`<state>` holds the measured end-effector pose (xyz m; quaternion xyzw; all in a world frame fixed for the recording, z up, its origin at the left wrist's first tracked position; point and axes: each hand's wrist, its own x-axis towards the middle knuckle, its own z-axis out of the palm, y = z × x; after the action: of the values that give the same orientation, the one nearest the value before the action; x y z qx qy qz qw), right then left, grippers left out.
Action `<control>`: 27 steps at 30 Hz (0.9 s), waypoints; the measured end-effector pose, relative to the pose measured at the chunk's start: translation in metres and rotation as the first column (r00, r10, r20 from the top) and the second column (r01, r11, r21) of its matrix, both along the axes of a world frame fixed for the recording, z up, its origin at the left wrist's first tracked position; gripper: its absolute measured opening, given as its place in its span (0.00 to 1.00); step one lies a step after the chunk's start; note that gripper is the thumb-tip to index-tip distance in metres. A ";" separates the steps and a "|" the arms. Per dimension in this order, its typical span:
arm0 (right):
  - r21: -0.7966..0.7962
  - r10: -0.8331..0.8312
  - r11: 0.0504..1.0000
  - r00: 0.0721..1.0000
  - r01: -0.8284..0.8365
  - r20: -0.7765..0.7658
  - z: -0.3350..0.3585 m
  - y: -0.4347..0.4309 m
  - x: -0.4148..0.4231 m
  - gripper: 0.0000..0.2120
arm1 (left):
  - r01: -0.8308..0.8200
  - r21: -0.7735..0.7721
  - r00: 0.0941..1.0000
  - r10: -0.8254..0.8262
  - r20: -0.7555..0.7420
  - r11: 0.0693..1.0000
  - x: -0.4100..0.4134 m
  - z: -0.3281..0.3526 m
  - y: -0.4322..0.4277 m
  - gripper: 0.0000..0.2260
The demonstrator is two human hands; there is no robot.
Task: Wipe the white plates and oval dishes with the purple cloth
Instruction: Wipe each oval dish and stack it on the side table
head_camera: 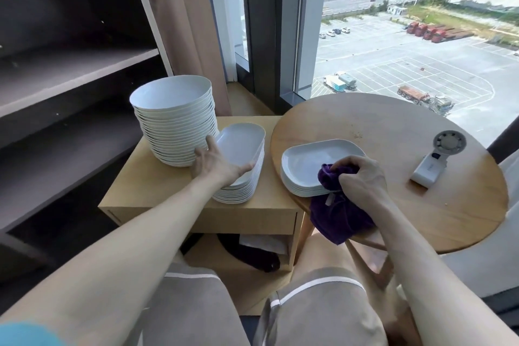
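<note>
Purple cloth (pixel 337 216): bunched in the right hand (pixel 362 177), whose fingers are curled tight round it. Its top touches the near edge of the table stack, and the rest hangs off the round table (pixel 393 126) over the lap.
Left hand (pixel 216 166): fingers spread and nearly straight, thumb lying along the near rim of the top dish of the cabinet stack. It grasps nothing that I can see.
Cabinet stack (pixel 244 146): oval dishes piled on the low wooden cabinet (pixel 146 191), just beside the table.
Table stack (pixel 309 166): a shorter pile of oval dishes at the table's near-left edge.
Tall stack (pixel 174 126): deep white plates, back left on the cabinet, right against the oval pile.
Handling: glazed ware, I'd judge. It looks stiff, smooth, chippable and heavy in a pile, so lift one dish by opposite rims. The cloth is soft and limp and works best wadded.
Handheld fan (pixel 438 160): far right on the table, well apart.
</note>
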<state>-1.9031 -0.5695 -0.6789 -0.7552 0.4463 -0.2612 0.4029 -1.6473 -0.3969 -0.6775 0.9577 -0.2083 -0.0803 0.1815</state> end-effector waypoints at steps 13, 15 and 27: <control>0.023 -0.002 1.000 1.000 0.002 -0.022 0.002 0.002 0.002 0.17 | -0.039 0.089 0.999 0.038 0.008 0.995 -0.011 -0.019 -0.016 0.55; 0.026 0.000 1.000 1.000 0.001 -0.021 0.003 0.003 0.002 0.17 | -0.049 0.100 0.999 0.049 0.000 0.994 -0.011 -0.022 -0.019 0.56; 0.021 -0.012 1.000 1.000 0.012 -0.005 0.007 0.004 -0.001 0.18 | 0.438 -0.449 0.846 -0.526 -0.086 0.779 -0.083 -0.040 -0.044 0.56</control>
<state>-1.9040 -0.5653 -0.6719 -0.7489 0.4544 -0.2571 0.4082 -1.7301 -0.4413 -0.7173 0.7976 -0.4395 -0.1775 0.3731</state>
